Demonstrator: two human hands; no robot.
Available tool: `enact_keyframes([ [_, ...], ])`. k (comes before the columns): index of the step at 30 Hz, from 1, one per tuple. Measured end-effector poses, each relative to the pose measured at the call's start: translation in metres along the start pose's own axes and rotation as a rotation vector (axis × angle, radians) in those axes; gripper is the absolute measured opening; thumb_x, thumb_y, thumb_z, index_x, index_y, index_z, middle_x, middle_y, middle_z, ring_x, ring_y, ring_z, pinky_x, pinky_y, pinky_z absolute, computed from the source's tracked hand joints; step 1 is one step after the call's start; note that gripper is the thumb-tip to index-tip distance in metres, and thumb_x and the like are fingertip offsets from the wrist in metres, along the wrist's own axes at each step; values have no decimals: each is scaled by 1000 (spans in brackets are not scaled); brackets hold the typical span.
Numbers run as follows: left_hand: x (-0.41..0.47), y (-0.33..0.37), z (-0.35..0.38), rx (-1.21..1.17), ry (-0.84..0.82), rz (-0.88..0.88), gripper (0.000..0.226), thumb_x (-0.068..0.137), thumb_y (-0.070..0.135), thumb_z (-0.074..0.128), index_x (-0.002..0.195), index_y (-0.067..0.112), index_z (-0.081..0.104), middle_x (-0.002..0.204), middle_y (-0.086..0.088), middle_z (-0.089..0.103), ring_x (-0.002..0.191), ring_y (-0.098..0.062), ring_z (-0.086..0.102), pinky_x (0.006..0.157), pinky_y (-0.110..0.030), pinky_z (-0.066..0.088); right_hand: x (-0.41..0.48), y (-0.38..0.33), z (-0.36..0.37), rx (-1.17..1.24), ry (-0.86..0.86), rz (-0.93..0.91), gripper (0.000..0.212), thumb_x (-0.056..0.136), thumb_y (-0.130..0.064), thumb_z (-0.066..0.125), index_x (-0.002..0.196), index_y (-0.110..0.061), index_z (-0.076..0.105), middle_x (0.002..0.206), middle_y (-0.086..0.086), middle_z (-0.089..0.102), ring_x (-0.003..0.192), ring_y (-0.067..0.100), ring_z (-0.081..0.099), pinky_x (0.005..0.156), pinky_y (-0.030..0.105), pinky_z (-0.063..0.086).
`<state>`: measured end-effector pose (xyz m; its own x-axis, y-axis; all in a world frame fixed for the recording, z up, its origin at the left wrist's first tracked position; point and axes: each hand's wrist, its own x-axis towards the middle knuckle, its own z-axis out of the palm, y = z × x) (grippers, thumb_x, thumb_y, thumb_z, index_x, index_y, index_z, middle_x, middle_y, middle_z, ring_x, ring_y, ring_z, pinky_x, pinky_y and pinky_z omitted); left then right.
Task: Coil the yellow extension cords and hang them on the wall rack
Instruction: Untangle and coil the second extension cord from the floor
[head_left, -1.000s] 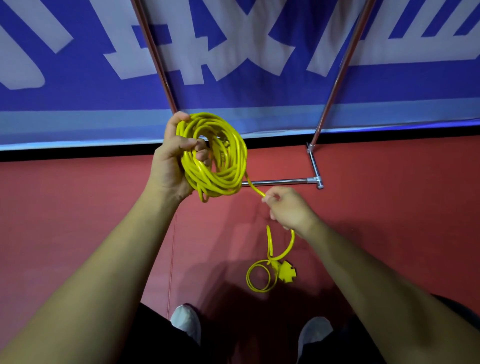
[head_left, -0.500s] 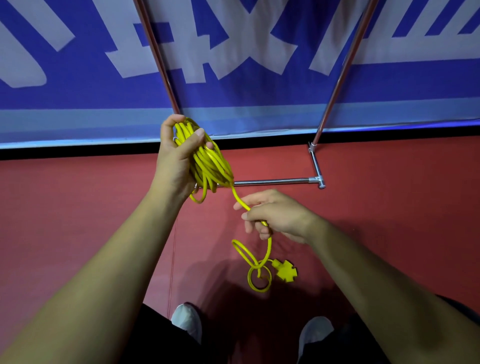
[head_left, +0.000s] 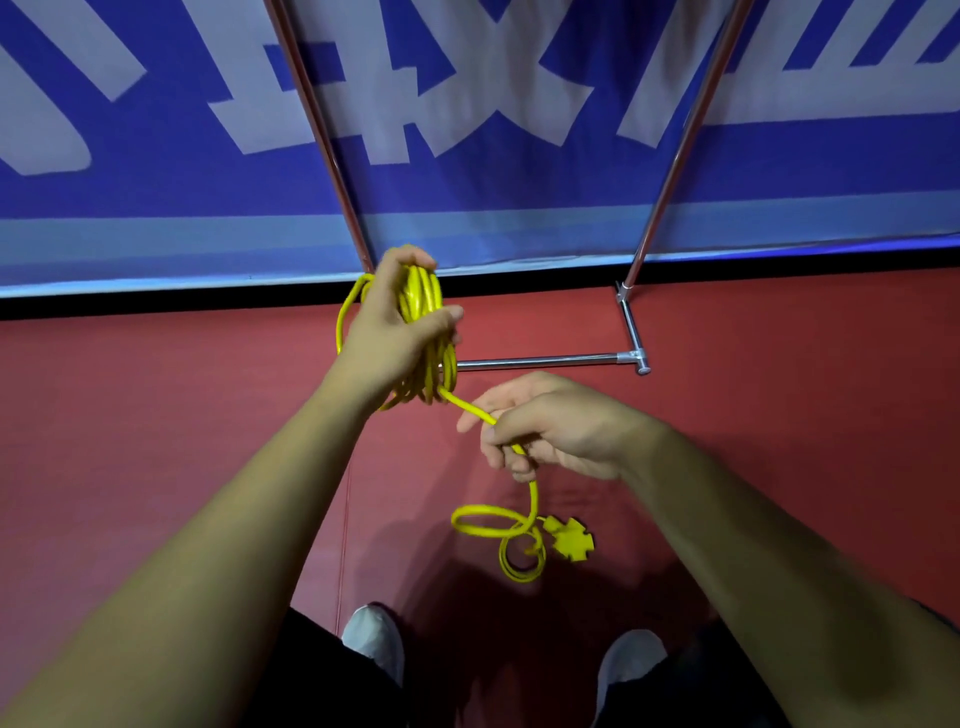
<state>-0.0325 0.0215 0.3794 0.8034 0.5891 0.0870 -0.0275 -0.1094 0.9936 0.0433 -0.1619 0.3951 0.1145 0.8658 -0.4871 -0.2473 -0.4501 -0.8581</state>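
My left hand (head_left: 392, 330) grips a bundle of several loops of the yellow extension cord (head_left: 423, 312), held edge-on in front of the rack. A free strand runs from the bundle's bottom down to my right hand (head_left: 550, 423), which is closed around it. Below that hand the cord's tail (head_left: 493, 530) lies in two small loops on the red floor and ends at a yellow multi-outlet end (head_left: 569, 540). The chrome rack's base bar (head_left: 545, 360) runs right from behind the coil, and its two poles rise along the wall.
A blue banner (head_left: 493, 171) with large pale characters covers the wall behind the chrome poles (head_left: 670, 176). Red floor (head_left: 156, 415) spreads to both sides. My two white shoes (head_left: 374, 639) stand at the bottom of the view, just short of the cord's tail.
The coil has turned from face-on to edge-on in my left hand. My right hand slid down along the free strand and closed on it; the tail's loops on the floor shifted.
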Motion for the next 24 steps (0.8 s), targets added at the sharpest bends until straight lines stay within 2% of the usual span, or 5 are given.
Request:
enact_keyframes([
  [8, -7, -4, 7, 239, -465, -86, 40, 87, 18, 73, 118, 22, 48, 92, -27, 47, 74, -25, 50, 64, -35, 48, -9, -5, -26, -3, -11, -114, 29, 83, 1, 56, 109, 9, 64, 67, 10, 52, 55, 20, 53, 57, 30, 45],
  [12, -14, 2, 11, 66, -602, -257, 35, 93, 2, 62, 123, 7, 43, 86, -20, 52, 64, -27, 58, 47, -29, 51, -8, -3, -34, -38, 121, -231, 16, 86, 6, 58, 98, 5, 68, 63, 4, 59, 54, 13, 50, 57, 25, 41],
  [17, -20, 3, 17, -143, -695, -342, 28, 94, 25, 58, 116, 10, 49, 79, -20, 55, 52, -25, 56, 50, -29, 49, -6, -6, -39, -78, 264, -379, 9, 86, 5, 65, 89, -3, 63, 64, 9, 64, 47, 14, 42, 45, 22, 36],
  [21, -22, 6, 19, 82, -787, -245, 41, 87, 0, 71, 119, 7, 47, 75, 3, 64, 51, -18, 58, 48, -26, 51, -7, -9, -44, -169, 322, -405, 19, 83, 2, 71, 84, -10, 57, 60, 5, 62, 42, 7, 37, 42, 18, 29],
  [24, -18, 7, 15, 44, -750, -247, 54, 84, -6, 67, 129, 13, 44, 79, -8, 61, 50, -23, 54, 49, -28, 49, -6, -5, -55, -274, 322, -394, 18, 82, -7, 76, 81, -13, 59, 52, -1, 51, 45, 12, 38, 43, 23, 31],
])
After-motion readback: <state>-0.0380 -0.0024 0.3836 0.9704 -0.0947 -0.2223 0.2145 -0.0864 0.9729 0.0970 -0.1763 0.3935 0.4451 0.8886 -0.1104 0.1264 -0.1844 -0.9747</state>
